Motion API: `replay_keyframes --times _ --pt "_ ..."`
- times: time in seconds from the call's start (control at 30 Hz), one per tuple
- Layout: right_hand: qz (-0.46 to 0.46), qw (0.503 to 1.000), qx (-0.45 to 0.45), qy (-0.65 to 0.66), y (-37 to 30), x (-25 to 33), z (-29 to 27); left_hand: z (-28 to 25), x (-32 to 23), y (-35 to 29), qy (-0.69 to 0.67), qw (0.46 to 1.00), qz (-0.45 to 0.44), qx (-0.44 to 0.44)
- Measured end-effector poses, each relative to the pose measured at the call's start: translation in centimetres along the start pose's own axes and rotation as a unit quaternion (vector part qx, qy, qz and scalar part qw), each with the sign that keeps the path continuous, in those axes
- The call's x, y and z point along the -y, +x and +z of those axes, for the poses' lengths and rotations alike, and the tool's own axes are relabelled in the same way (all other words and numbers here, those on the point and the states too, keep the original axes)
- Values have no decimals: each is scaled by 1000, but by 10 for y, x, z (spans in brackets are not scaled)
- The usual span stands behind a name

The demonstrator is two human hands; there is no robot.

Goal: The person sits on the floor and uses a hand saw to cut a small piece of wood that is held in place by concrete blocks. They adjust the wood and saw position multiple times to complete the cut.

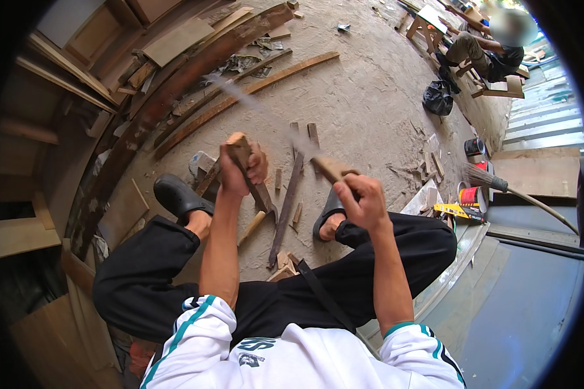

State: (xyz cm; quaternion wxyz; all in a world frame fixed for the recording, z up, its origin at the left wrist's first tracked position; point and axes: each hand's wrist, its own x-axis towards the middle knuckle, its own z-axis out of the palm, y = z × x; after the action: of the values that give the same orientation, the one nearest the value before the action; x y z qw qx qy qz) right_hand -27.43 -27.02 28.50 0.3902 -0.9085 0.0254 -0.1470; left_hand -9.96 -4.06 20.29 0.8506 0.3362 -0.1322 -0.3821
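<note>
Well, from here I see the left grip (243,170) wrapped firmly round the wood (238,150), just below its upper end, probably so that this end stands free. The wood is up in front of the seated person, between the shins and tilted; whether its lower end meets the floor (370,110), I can't tell.

The right grip (365,200) is closed about the handle of what looks like a saw (306,146). It holds the tool at the very back, which leaves the whole blade out ahead, pointing up and left past the wood without seeming to touch it. The blade is a blur, so its teeth can't be made out.

The knees are spread wide, I suppose to give both arms room and keep the trousers (409,249) away from the edge. Dark strips (285,217) lie between the shoes (177,194), within easy reach, and offcuts (282,266) sit close by the lap. Long planks (246,97) lie farther off to the left, perhaps to leave the middle free for working.
</note>
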Motion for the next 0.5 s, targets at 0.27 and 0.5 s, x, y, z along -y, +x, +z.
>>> replay_keyframes --times 0.27,0.5 --pt "135 981 -34 133 6 6 -4 10 -19 3 92 979 -179 -38" --pt "114 970 -48 207 22 10 46 47 33 4 67 943 -327 -21"
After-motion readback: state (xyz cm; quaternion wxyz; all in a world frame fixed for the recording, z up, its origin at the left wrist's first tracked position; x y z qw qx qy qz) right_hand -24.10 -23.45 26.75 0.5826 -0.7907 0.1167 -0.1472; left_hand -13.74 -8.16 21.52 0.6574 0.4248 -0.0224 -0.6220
